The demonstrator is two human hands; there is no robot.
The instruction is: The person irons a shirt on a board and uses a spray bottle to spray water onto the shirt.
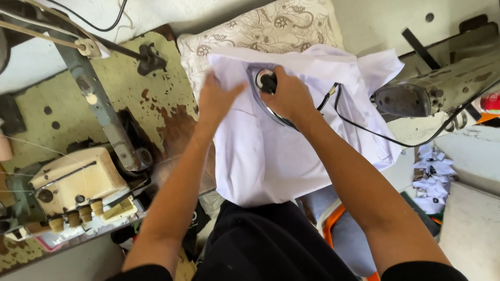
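White garment (271,156) lies over a floral-patterned pad (271,26) on the tabletop (161,104). We see the left hand (216,101) flat, fingers spread wide on the cloth; the right hand (289,96) is wrapped around a black-handled iron (266,80).

Right hand (289,96) closed around black iron handle (269,80), pressing on white cotton garment (271,151). Left hand (217,99) flat on garment, just left of iron. Patterned cream pad (260,23) beneath garment.

patterned pad (291,23) carries a white garment (265,156), iron (268,80) on it.
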